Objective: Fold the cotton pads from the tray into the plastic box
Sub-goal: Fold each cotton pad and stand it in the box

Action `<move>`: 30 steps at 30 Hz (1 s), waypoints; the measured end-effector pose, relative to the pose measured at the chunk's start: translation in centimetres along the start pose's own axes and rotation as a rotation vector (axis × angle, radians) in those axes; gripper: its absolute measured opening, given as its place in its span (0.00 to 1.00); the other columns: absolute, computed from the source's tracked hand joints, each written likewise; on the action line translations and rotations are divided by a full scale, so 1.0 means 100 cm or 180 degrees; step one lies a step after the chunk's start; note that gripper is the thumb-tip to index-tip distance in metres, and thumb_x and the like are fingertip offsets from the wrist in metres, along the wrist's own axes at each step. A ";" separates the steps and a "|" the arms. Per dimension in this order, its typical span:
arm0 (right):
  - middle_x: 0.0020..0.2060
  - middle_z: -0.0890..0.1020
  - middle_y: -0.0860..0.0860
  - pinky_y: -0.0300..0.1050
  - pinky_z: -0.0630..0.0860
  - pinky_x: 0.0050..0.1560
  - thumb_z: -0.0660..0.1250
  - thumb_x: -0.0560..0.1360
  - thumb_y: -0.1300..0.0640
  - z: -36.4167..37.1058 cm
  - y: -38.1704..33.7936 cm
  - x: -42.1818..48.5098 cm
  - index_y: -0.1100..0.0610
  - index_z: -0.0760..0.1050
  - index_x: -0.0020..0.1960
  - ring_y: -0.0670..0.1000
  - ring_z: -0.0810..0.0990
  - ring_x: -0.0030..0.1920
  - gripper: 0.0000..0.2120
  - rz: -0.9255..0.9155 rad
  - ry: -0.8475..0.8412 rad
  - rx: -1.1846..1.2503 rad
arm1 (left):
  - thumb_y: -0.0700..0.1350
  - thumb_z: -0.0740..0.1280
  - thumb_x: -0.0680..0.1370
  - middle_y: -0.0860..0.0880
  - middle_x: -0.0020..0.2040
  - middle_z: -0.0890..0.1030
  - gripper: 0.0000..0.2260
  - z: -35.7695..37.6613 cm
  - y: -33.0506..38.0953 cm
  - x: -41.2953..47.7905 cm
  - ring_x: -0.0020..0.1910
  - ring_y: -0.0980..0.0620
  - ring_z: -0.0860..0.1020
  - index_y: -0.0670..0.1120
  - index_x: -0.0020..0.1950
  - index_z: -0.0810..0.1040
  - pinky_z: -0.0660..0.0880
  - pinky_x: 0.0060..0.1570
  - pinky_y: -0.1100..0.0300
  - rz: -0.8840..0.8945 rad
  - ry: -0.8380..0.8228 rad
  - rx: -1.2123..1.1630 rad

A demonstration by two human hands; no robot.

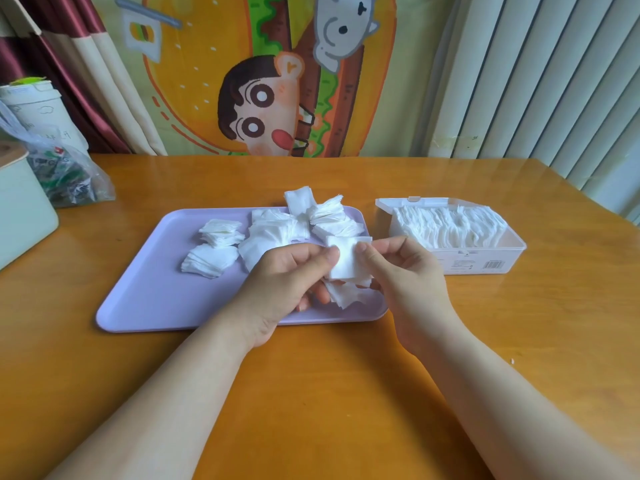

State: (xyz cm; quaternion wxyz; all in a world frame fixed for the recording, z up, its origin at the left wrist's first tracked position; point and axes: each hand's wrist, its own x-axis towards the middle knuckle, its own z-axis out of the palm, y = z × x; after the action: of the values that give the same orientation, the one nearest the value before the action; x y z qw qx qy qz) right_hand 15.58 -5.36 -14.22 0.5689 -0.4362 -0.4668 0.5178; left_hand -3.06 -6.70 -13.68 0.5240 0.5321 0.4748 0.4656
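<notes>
Your left grip (287,282) and right grip (405,271) both pinch same white square cotton pad (346,261): thin, frayed edges, held over right end of lilac plastic tray (138,289). Just beside tray: clear plastic box (485,261), packed with pads.

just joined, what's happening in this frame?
A person is folding cotton pads. Both hands, left hand and right hand, pinch one white pad above the purple tray. Loose piles of pads lie on the tray. The open plastic box, to the tray's right on the wooden table, already holds a row of folded pads.
</notes>
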 end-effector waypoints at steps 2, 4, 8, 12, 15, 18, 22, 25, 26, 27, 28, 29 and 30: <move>0.38 0.81 0.52 0.41 0.77 0.39 0.74 0.79 0.61 0.000 0.000 0.000 0.57 0.79 0.56 0.49 0.79 0.37 0.07 -0.0036 -0.0102 -0.0129 | 0.46 0.72 0.81 0.40 0.35 0.79 0.08 0.000 -0.001 -0.001 0.31 0.54 0.76 0.43 0.46 0.84 0.69 0.31 0.65 0.0013 0.0079 0.0211; 0.38 0.80 0.55 0.42 0.78 0.39 0.70 0.81 0.65 0.000 -0.003 -0.001 0.52 0.81 0.61 0.50 0.79 0.37 0.12 -0.0080 -0.0363 -0.0314 | 0.45 0.71 0.81 0.41 0.34 0.79 0.07 0.000 -0.003 -0.001 0.31 0.53 0.75 0.46 0.45 0.85 0.70 0.31 0.65 0.0035 0.0142 0.0232; 0.47 0.86 0.63 0.47 0.80 0.43 0.71 0.82 0.61 -0.002 -0.003 0.000 0.55 0.86 0.57 0.55 0.82 0.39 0.07 -0.0111 -0.0508 -0.0425 | 0.50 0.73 0.81 0.45 0.39 0.83 0.07 -0.003 -0.001 -0.001 0.34 0.51 0.76 0.48 0.48 0.86 0.69 0.31 0.60 0.0097 0.0063 -0.0025; 0.51 0.86 0.66 0.48 0.82 0.43 0.74 0.80 0.58 -0.007 0.000 0.005 0.63 0.82 0.59 0.58 0.84 0.41 0.10 0.0139 -0.0324 -0.0109 | 0.40 0.77 0.77 0.45 0.44 0.86 0.09 0.000 0.003 -0.004 0.36 0.52 0.78 0.44 0.56 0.86 0.71 0.32 0.65 0.0132 -0.0235 -0.0086; 0.50 0.86 0.64 0.47 0.82 0.42 0.73 0.81 0.58 -0.007 0.000 0.005 0.63 0.82 0.60 0.57 0.83 0.42 0.11 0.0206 -0.0448 -0.0082 | 0.33 0.74 0.77 0.46 0.43 0.86 0.10 0.002 0.002 -0.004 0.36 0.53 0.79 0.43 0.56 0.84 0.72 0.31 0.68 0.0160 -0.0180 -0.0123; 0.42 0.84 0.58 0.48 0.82 0.45 0.73 0.81 0.56 -0.008 0.001 0.007 0.60 0.85 0.58 0.56 0.80 0.39 0.10 0.0217 -0.0548 -0.0170 | 0.31 0.73 0.77 0.47 0.43 0.86 0.10 0.002 0.002 -0.004 0.36 0.53 0.79 0.43 0.56 0.84 0.74 0.34 0.68 0.0215 -0.0129 -0.0144; 0.39 0.84 0.54 0.53 0.82 0.48 0.72 0.81 0.58 -0.009 -0.001 0.007 0.66 0.83 0.57 0.57 0.83 0.42 0.11 0.0285 -0.0537 0.0063 | 0.30 0.72 0.78 0.48 0.42 0.86 0.11 0.003 0.002 -0.005 0.36 0.54 0.79 0.42 0.57 0.84 0.73 0.33 0.69 0.0276 -0.0158 -0.0116; 0.36 0.82 0.52 0.48 0.82 0.44 0.72 0.81 0.59 -0.009 -0.004 0.006 0.66 0.81 0.55 0.54 0.81 0.39 0.09 0.0412 -0.0482 0.0247 | 0.30 0.71 0.78 0.49 0.42 0.85 0.11 0.004 0.002 -0.004 0.35 0.54 0.78 0.42 0.57 0.83 0.73 0.33 0.70 0.0246 -0.0070 -0.0123; 0.36 0.81 0.54 0.47 0.82 0.44 0.72 0.81 0.59 -0.009 -0.005 0.006 0.65 0.82 0.55 0.55 0.79 0.39 0.08 0.0459 -0.0461 0.0284 | 0.30 0.71 0.78 0.49 0.41 0.85 0.12 0.004 0.001 -0.004 0.35 0.54 0.77 0.43 0.57 0.83 0.73 0.33 0.69 0.0234 -0.0045 -0.0116; 0.37 0.80 0.56 0.48 0.82 0.43 0.72 0.81 0.59 -0.008 -0.005 0.006 0.64 0.82 0.54 0.56 0.78 0.40 0.07 0.0496 -0.0444 0.0311 | 0.30 0.71 0.78 0.50 0.41 0.84 0.12 0.004 0.001 -0.003 0.35 0.54 0.77 0.43 0.58 0.83 0.73 0.33 0.69 0.0211 -0.0027 -0.0109; 0.38 0.79 0.58 0.48 0.82 0.43 0.71 0.81 0.59 -0.008 -0.006 0.006 0.63 0.81 0.53 0.56 0.77 0.40 0.06 0.0527 -0.0420 0.0335 | 0.30 0.71 0.78 0.50 0.40 0.84 0.13 0.004 0.001 -0.003 0.35 0.54 0.77 0.44 0.58 0.83 0.73 0.32 0.69 0.0182 -0.0003 -0.0081; 0.38 0.79 0.58 0.48 0.82 0.44 0.71 0.82 0.60 -0.007 -0.007 0.006 0.62 0.81 0.51 0.55 0.78 0.39 0.05 0.0546 -0.0386 0.0373 | 0.30 0.71 0.78 0.50 0.39 0.83 0.13 0.004 0.000 -0.002 0.35 0.54 0.77 0.45 0.57 0.84 0.72 0.32 0.69 0.0146 0.0027 -0.0028; 0.37 0.79 0.56 0.48 0.82 0.44 0.70 0.82 0.60 -0.007 -0.007 0.006 0.60 0.80 0.49 0.54 0.78 0.38 0.04 0.0555 -0.0346 0.0423 | 0.30 0.71 0.78 0.50 0.39 0.83 0.13 0.003 -0.001 -0.001 0.35 0.54 0.76 0.45 0.56 0.84 0.72 0.32 0.67 0.0101 0.0061 0.0047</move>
State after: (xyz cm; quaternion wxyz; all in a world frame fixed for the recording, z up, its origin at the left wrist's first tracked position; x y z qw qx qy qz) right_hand 16.43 -4.85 -13.64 0.5233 -0.4078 -0.4220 0.6180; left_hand -2.73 -6.85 -13.80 0.5081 0.5390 0.4747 0.4754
